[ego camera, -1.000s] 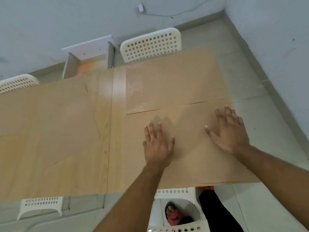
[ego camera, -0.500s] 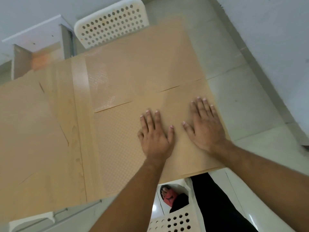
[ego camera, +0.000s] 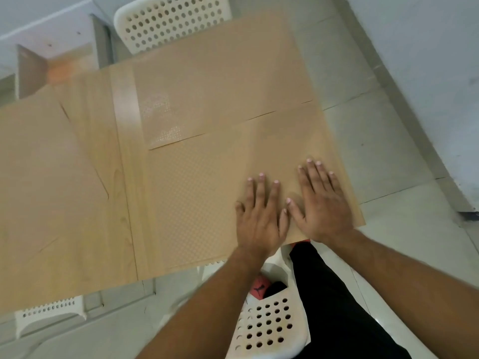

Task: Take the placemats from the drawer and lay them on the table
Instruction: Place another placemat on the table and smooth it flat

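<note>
— Tan placemat (ego camera: 207, 203) lies flat at the worktop's (ego camera: 124, 203) near right corner; where are we?

— Smoothing it, we judge. Our left hand (ego camera: 259, 218) and right hand (ego camera: 324, 203) press on it side by side, palms down, fingers spread, gripping nothing.

— Next?

— Another placemat (ego camera: 220, 81) touches its far edge. We should lift off without dragging this one askew.

No legible text, label, number or sign appears. One mark only: a small dark leaping-animal logo, without readable lettering, on the red slipper (ego camera: 260, 288) seen below the table's near edge beside the white perforated chair (ego camera: 269, 330).
</note>
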{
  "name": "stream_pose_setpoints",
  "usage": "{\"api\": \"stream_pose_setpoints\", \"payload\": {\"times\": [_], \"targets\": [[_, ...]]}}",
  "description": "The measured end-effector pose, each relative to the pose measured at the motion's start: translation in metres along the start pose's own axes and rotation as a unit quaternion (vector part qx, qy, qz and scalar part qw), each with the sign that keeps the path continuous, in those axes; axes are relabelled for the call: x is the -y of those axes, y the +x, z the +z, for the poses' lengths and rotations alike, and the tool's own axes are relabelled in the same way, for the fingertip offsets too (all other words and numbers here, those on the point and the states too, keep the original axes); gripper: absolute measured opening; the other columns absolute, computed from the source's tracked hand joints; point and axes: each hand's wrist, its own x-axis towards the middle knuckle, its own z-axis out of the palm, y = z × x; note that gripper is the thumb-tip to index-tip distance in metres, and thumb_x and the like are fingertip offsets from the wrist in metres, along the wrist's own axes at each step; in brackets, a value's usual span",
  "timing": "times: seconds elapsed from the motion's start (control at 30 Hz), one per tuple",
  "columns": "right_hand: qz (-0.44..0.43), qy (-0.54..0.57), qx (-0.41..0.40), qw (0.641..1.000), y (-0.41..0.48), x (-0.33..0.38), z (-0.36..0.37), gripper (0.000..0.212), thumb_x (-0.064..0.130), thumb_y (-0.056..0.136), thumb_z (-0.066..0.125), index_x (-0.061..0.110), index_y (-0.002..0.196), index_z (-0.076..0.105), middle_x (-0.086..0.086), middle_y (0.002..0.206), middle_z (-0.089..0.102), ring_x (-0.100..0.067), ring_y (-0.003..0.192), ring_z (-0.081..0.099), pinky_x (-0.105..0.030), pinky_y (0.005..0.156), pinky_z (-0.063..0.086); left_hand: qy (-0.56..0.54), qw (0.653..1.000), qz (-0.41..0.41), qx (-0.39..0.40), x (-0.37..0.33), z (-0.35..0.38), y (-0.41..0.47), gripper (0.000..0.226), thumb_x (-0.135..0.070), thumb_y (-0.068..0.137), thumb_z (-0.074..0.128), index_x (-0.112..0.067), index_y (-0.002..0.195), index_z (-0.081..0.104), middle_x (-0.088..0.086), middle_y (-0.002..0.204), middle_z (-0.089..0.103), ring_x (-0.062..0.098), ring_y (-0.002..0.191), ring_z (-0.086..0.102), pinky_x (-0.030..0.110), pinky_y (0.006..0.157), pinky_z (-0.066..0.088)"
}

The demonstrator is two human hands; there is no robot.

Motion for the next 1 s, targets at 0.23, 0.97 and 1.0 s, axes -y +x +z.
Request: {"api": "stream_pose_setpoints", "payload": {"times": [0.23,0.97,1.0], "targets": [[-0.002,0.011,-0.008,1.0,-0.001,0.0,-0.001,0.079,0.054,0.095,0.032,0.007,0.158,0.02,-0.016,0.166,0.015,-0.029,0.155,0.01,-0.048,0.124,0.013,-0.014,0.987,-0.163,0.006,0.091,-0.022,-0.027,0.082,-0.073,0.093,0.026,-0.035,0.158,-0.006,-0.002,0.166,-0.018,0.023,0.153,-0.015,0.061,0.117,0.017],[-0.092,0.024,-0.011,0.995,0.106,0.161,0.011,0.071,0.053,0.094,0.034,0.022,0.158,0.026,-0.016,0.165,0.018,-0.035,0.153,0.012,-0.054,0.122,0.009,-0.023,0.974,-0.222,-0.025,0.146,-0.029,-0.028,0.083,-0.07,0.093,0.026,-0.029,0.159,-0.002,0.001,0.168,-0.013,0.022,0.154,-0.013,0.056,0.117,0.016],[-0.093,0.021,-0.015,0.995,0.106,0.16,0.012,0.071,0.053,0.094,0.034,0.022,0.157,0.028,-0.017,0.165,0.02,-0.035,0.153,0.014,-0.054,0.122,0.01,-0.04,0.973,-0.224,-0.027,0.146,-0.031,-0.026,0.08,-0.066,0.094,0.03,-0.028,0.159,0.003,0.003,0.168,-0.009,0.023,0.154,-0.011,0.057,0.118,0.015]]}}
